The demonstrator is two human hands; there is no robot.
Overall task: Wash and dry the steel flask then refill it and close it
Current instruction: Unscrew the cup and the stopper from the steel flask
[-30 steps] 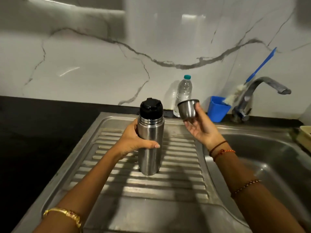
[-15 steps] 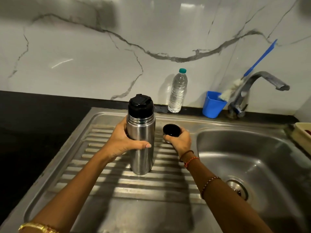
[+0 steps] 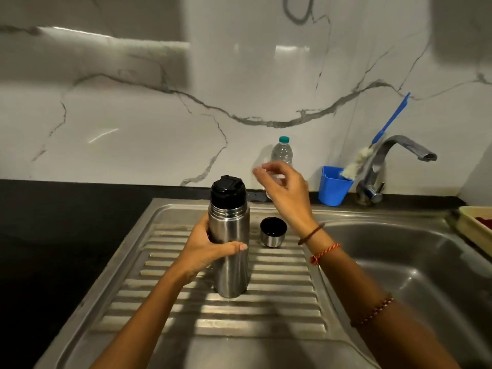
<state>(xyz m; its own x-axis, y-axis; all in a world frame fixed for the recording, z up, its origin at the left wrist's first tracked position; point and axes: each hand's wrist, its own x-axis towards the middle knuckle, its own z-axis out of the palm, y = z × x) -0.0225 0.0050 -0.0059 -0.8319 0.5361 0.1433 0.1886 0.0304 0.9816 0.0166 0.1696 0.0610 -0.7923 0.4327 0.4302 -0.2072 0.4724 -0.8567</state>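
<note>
flask (image 3: 231,251): upright on ribbed drainboard (image 3: 279,294), left of sink basin; steel body, black stopper (image 3: 227,192) on top, steel cup off.
left hand (image 3: 206,249): wrapped round flask at mid-height; thumb across the front face, tip pointing right; fingers (image 3: 208,237) curled round the far left side, mostly hidden behind the body. Holding flask.
right hand (image 3: 283,190): in the air, above and to the right of the stopper, not touching flask; fingers (image 3: 262,170) loosely spread, slightly bent, blurred; holding nothing.
cup (image 3: 273,232): standing mouth-up on drainboard just right of flask, near but apart; dark inside; below right wrist, no contact with either hand.
water bottle (image 3: 282,153): clear plastic, teal cap, at the wall behind right hand, lower part hidden by the hand.
blue tub (image 3: 334,187): on the back ledge between bottle and tap; bottle brush (image 3: 383,134) with blue handle leaning in it, bristles down.
tap (image 3: 394,161): steel, spout pointing right over the basin.
sink basin (image 3: 415,262): right of drainboard, steel.
tabletop (image 3: 66,235): black, left of the sink unit.
tray (image 3: 476,225): pale, at far right edge, partly cut off.
wrists: bands and bead strings on right arm.
</note>
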